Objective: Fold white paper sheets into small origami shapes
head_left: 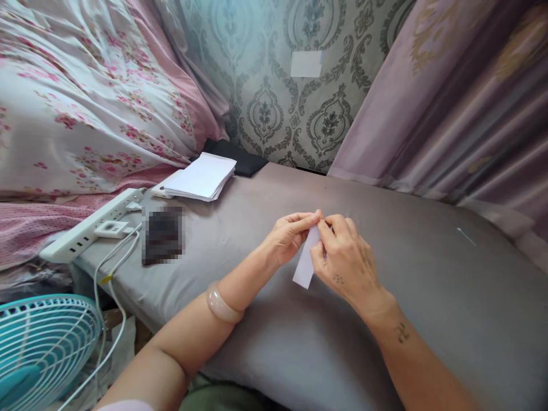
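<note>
Both of my hands meet over the grey cloth-covered surface (428,297), holding a folded strip of white paper (305,266). My left hand (289,235) pinches the paper's upper end between thumb and fingers. My right hand (345,260) grips the same upper part from the right, fingers curled over it. The paper's lower end hangs free just above the cloth. A pale bangle (222,305) sits on my left wrist.
A stack of white paper sheets (201,178) lies at the back left, beside a black flat object (237,158). A white power strip (92,224) with cables, a blurred dark item (162,235) and a teal fan (43,348) are at the left. Floral bedding (85,103) and curtains (462,103) surround the surface.
</note>
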Available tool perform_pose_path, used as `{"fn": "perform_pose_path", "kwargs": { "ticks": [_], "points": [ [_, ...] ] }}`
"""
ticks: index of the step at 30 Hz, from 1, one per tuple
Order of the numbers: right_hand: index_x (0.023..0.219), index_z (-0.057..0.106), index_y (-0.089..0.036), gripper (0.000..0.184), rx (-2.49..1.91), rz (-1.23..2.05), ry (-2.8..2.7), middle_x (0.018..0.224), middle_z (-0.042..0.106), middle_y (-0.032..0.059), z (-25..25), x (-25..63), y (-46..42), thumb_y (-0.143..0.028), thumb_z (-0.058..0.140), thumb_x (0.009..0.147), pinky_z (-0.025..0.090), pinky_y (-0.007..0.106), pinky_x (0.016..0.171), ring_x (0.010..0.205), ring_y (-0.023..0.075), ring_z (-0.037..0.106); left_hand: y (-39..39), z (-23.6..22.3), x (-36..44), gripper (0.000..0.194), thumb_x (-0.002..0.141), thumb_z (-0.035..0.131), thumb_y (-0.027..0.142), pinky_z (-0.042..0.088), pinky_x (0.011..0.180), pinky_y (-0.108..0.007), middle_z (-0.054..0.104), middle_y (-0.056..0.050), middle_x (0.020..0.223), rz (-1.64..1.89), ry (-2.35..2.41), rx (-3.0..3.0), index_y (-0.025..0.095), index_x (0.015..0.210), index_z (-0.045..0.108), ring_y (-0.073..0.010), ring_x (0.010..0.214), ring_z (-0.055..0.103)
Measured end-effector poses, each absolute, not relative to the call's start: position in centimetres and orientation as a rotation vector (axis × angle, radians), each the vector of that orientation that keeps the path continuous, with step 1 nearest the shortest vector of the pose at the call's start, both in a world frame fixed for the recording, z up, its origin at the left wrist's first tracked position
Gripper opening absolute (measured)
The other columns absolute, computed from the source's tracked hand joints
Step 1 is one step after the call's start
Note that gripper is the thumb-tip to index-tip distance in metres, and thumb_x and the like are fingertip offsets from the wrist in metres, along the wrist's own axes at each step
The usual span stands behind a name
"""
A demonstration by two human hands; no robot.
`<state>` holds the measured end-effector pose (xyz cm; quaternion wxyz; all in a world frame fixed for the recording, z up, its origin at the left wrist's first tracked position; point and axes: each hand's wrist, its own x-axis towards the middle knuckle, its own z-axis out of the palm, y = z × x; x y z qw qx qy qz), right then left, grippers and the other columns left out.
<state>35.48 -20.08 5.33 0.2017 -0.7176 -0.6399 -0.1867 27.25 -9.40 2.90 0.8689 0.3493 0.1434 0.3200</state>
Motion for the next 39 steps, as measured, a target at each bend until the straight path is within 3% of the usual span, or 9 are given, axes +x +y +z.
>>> {"fn": "perform_pose_path", "kwargs": {
  "ticks": [3, 6, 10, 15, 26, 33, 39],
  "points": [
    [0.128, 0.058, -0.013, 0.045, -1.805, -0.107, -1.597, 0.105, 0.062, 0.0117, 5.9, 36.4, -20.1, -0.023, 0.042, 0.087, 0.049, 0.039, 0.081, 0.098, 0.0244, 0.056, -9.2, 2.9, 27.1, 0.022, 0.063, 0.081, 0.024, 0.045, 0.071, -0.025, 0.067, -0.004, 0.072, 0.642, 0.299, 0.762, 0.01, 0.076, 0.071, -0.0098, 0.067, 0.059],
    [0.11, 0.07, -0.017, 0.039, -1.6, 0.366, -1.225, 0.096, 0.067, 0.009, 6.1, 37.3, -19.7, -0.037, 0.044, 0.091, 0.05, 0.037, 0.08, 0.089, 0.0204, 0.061, -9.3, 2.9, 27.0, 0.022, 0.066, 0.079, 0.026, 0.045, 0.071, -0.027, 0.067, -0.004, 0.072, 0.657, 0.296, 0.841, 0.01, 0.079, 0.071, -0.0109, 0.067, 0.06],
    [0.092, 0.075, -0.016, 0.035, -1.49, 0.654, -0.867, 0.077, 0.07, 0.0064, 5.9, 37.6, -19.1, -0.047, 0.063, 0.079, 0.051, 0.035, 0.071, 0.072, 0.0182, 0.062, -9.6, 2.7, 27.0, 0.02, 0.069, 0.078, 0.028, 0.045, 0.07, -0.028, 0.066, -0.003, 0.072, 0.694, 0.298, 0.909, 0.012, 0.078, 0.071, -0.0108, 0.065, 0.059],
    [0.086, 0.076, -0.017, 0.033, -1.478, 0.72, -0.805, 0.076, 0.072, 0.0041, 5.6, 37.3, -19.0, -0.045, 0.073, 0.068, 0.05, 0.032, 0.071, 0.07, 0.0166, 0.063, -10.1, 2.4, 27.2, 0.02, 0.068, 0.078, 0.03, 0.043, 0.068, -0.026, 0.066, -0.002, 0.071, 0.782, 0.356, 0.962, 0.014, 0.077, 0.07, -0.0102, 0.065, 0.057],
    [0.089, 0.074, -0.016, 0.033, -1.777, 0.4, -1.045, 0.079, 0.073, 0.0072, 4.7, 37.7, -18.7, -0.044, 0.06, 0.079, 0.046, 0.032, 0.064, 0.069, 0.0182, 0.063, -10.0, 2.0, 27.5, 0.026, 0.064, 0.08, 0.034, 0.042, 0.063, -0.024, 0.062, -0.001, 0.068, 0.772, 0.415, 1.005, 0.013, 0.073, 0.066, -0.0076, 0.061, 0.053],
    [0.083, 0.072, -0.016, 0.032, -1.608, 0.791, -0.945, 0.079, 0.072, 0.0059, 4.9, 37.9, -18.8, -0.044, 0.07, 0.07, 0.048, 0.03, 0.068, 0.07, 0.0162, 0.063, -9.9, 1.4, 27.8, 0.025, 0.064, 0.079, 0.033, 0.039, 0.056, -0.022, 0.06, 0.0, 0.062, 0.914, 0.473, 1.103, 0.012, 0.068, 0.066, -0.0073, 0.057, 0.049],
    [0.073, 0.071, -0.015, 0.031, -1.61, 0.833, -0.879, 0.074, 0.071, 0.0062, 4.9, 38.9, -18.7, -0.045, 0.075, 0.063, 0.047, 0.03, 0.065, 0.065, 0.015, 0.061, -9.7, 1.5, 27.7, 0.024, 0.066, 0.078, 0.033, 0.041, 0.061, -0.025, 0.062, -0.002, 0.066, 0.807, 0.429, 1.188, 0.012, 0.072, 0.068, -0.0093, 0.061, 0.052]
  ]
}}
